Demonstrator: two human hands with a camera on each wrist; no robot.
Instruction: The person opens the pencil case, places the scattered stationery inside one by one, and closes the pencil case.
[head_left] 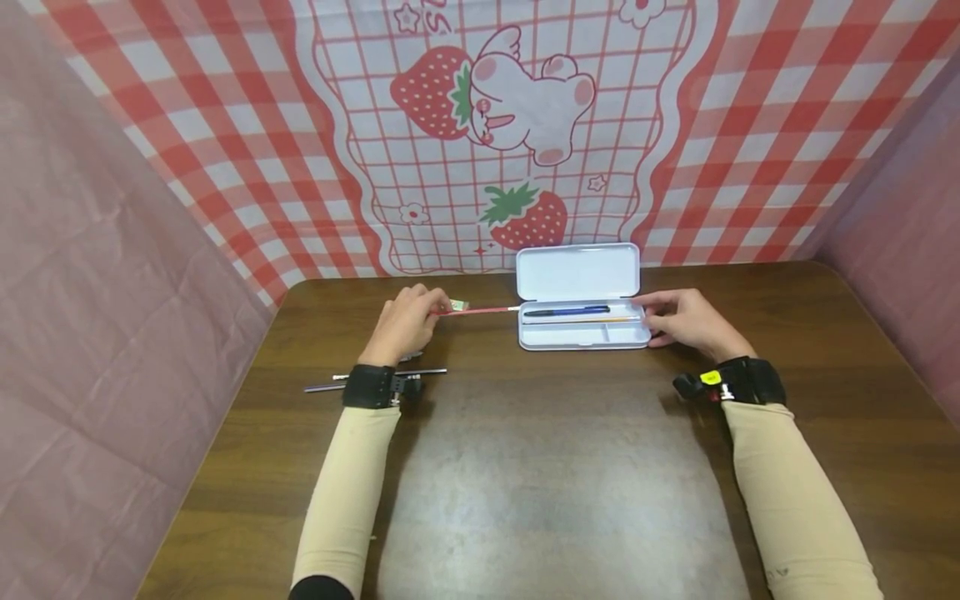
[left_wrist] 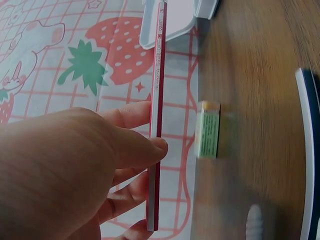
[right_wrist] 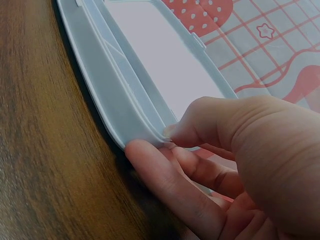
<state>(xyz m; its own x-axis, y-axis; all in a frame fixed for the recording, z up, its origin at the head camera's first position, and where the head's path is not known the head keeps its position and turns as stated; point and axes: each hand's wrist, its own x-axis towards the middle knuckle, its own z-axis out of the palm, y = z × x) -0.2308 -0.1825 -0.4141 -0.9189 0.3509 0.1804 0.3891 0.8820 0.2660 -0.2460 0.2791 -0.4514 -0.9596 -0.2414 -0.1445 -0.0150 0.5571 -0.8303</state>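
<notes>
My left hand (head_left: 405,321) pinches a red-and-white striped pencil (left_wrist: 156,95) between thumb and fingers. The pencil lies level, its far tip at the left end of an open white pencil case (head_left: 558,337). My right hand (head_left: 693,321) grips the case's right end, thumb on the rim and fingers against the outer wall in the right wrist view. Inside the case lie a blue pen (head_left: 567,312) and a thin yellowish stick (head_left: 611,320), possibly a pencil or brush. The hinged lid (head_left: 577,273) stands up at the back. Near the left fingers sits a small green-labelled eraser (left_wrist: 208,130).
On the brown table, a dark pencil-like stick (head_left: 427,372) and a bluish one (head_left: 322,388) lie by the left wrist. A whitish rounded object (left_wrist: 255,222) shows in the left wrist view. A checked strawberry cloth (head_left: 450,225) hangs behind the table.
</notes>
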